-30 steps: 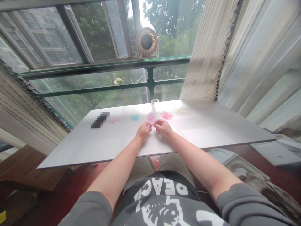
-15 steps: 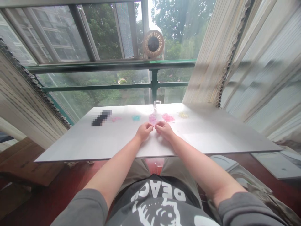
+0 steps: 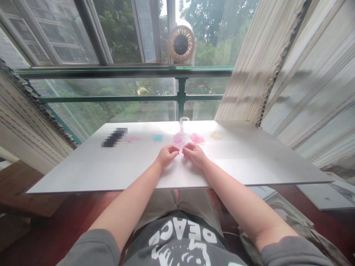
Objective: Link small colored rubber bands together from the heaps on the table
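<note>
My left hand point(image 3: 168, 156) and my right hand point(image 3: 194, 153) face each other over the white table, a small gap between their fingertips. On both, thumb and fingers are pinched together; anything they hold is too small to make out. Just beyond the fingertips lies a loose pile of thin purple strands or bands point(image 3: 179, 138). Close by, past my right hand, is a similar pinkish-red pile point(image 3: 196, 138). A teal pile point(image 3: 158, 137) lies beyond my left hand, with a smaller pink one point(image 3: 133, 139) farther left. The yellow pile point(image 3: 215, 135) is at the right.
A clear glass cup point(image 3: 184, 122) stands at the back edge of the white table point(image 3: 244, 159). Toward the left end lies a dark, blurred-out object point(image 3: 114, 137). Behind the table are a green railing point(image 3: 111, 99), a round fan point(image 3: 181, 44) and curtains point(image 3: 244, 74).
My hands have drawn slightly apart, the left one shifting a little leftward. Both stay pinched. The whole view has tilted and shifted slightly.
</note>
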Available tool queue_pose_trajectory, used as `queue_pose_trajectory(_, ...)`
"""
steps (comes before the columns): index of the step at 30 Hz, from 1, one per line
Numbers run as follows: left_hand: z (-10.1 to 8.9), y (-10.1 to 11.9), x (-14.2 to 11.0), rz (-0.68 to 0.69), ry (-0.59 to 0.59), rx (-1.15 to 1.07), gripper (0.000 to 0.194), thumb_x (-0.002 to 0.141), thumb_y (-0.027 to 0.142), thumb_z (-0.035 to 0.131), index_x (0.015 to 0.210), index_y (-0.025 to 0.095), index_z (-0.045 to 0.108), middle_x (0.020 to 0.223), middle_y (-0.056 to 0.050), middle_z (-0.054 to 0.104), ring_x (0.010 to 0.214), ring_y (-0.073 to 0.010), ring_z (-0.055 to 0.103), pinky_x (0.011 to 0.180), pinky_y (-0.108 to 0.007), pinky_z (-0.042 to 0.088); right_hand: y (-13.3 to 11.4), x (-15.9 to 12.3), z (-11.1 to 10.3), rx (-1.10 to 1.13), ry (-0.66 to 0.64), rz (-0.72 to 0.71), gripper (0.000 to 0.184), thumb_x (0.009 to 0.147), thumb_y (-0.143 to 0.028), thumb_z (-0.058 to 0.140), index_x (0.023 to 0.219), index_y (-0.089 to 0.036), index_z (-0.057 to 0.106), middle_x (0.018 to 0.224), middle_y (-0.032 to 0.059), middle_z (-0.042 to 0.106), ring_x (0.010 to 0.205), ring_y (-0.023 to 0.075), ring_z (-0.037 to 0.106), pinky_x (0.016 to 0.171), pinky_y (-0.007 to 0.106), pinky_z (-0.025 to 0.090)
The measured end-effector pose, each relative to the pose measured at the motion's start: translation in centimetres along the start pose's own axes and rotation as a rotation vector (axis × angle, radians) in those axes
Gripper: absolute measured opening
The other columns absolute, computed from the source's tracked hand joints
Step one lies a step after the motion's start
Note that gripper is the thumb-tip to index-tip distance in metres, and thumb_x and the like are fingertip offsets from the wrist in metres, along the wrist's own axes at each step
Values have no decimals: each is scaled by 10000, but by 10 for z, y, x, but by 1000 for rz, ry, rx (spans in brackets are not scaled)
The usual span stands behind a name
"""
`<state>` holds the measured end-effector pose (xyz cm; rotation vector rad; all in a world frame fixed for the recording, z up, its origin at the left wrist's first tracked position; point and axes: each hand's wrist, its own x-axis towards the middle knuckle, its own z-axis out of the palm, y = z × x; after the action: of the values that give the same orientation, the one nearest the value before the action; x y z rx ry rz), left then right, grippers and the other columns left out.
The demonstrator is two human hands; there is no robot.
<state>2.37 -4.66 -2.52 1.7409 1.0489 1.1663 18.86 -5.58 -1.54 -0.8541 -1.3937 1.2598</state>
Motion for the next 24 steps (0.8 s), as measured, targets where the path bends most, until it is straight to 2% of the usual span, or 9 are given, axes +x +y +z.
queue_pose_trajectory(7,1,2,-4,32,-58,58,173,684,303,632,742,140,622,700,-27,626,613,-117,532,587,-234,420,-1,-2,1,-22,0,9,203,662,-350,647,657,-182,533,512,-44,525,478,91,482,513,246,411)
queue_pose_trajectory(15,1,2,-6,61,-18,109,168,722,308,604,708,142,627,666,-20,624,598,-113,531,588,-233,414,-3,-5,3,-81,1,-22,143,675,-294,625,646,-178,547,491,-41,528,464,91,481,486,231,380)
queue_pose_trajectory(24,1,-1,-5,50,-11,136,143,693,268,615,755,144,648,705,-33,656,623,-127,566,602,-239,431,1,-3,3,-47,17,-22,130,649,-284,617,681,-176,551,549,-35,556,472,93,505,487,236,411)
